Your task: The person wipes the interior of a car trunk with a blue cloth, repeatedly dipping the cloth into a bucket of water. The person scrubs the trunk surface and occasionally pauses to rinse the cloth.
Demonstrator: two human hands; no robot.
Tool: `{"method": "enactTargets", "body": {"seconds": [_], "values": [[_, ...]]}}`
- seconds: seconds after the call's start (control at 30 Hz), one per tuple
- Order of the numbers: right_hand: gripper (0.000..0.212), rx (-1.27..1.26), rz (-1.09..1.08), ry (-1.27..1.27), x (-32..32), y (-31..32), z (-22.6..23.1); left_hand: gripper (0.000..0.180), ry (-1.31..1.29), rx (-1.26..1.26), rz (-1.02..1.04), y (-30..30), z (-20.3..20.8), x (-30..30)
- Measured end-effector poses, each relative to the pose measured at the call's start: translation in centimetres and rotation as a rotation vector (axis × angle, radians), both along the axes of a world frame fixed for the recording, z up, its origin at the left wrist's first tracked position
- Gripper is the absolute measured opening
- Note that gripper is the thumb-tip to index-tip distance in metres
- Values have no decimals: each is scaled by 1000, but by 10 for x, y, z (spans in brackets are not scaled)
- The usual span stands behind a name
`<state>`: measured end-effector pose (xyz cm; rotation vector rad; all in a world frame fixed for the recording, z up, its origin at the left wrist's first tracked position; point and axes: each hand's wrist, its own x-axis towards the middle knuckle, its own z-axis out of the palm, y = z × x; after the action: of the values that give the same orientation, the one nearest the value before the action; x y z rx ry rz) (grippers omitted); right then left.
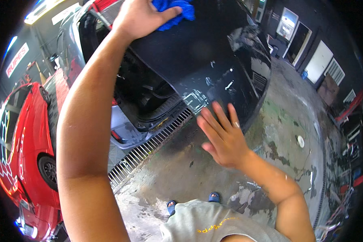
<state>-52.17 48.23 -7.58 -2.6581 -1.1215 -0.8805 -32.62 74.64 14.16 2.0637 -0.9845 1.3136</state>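
At the top of the view, my left hand (141, 18) is closed on a blue microfiber cloth (184, 14), which lies against a dark, glossy car panel (181, 52). Part of that hand is cut off by the upper edge. My right hand (226, 139) has its fingers outstretched and holds nothing; its fingertips are at the panel's near edge, and I cannot tell whether they touch it. Whitish light reflections show on the panel near those fingers. Left of the panel, a dark opening (141, 88) in the car's body is partly covered by my left forearm.
A red car (30, 141) stands at the far left. Below the dark car, a slotted floor drain (149, 147) crosses the worn, stained concrete (286, 161). A round white object (300, 141) lies on the floor to the right. Assorted equipment (351, 161) lines the right wall.
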Motion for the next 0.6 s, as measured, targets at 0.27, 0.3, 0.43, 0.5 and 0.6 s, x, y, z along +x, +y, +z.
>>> {"method": "enactTargets", "body": {"seconds": [0.27,0.3,0.43,0.5,0.6], "values": [[73,76,-16,35,-2,11,-7,38,-30,94,-7,3,-3,-3],[73,41,-31,31,-15,-17,-45,38,-24,83,9,0,-5,-4],[71,53,-240,273,-64,-100,-115,41,-235,208,75,4,-15,15],[68,350,-356,368,-90,-131,-137,44,-317,278,145,-3,-16,16],[67,853,-370,438,-90,-136,-136,45,-384,259,257,-6,-32,14]]}}
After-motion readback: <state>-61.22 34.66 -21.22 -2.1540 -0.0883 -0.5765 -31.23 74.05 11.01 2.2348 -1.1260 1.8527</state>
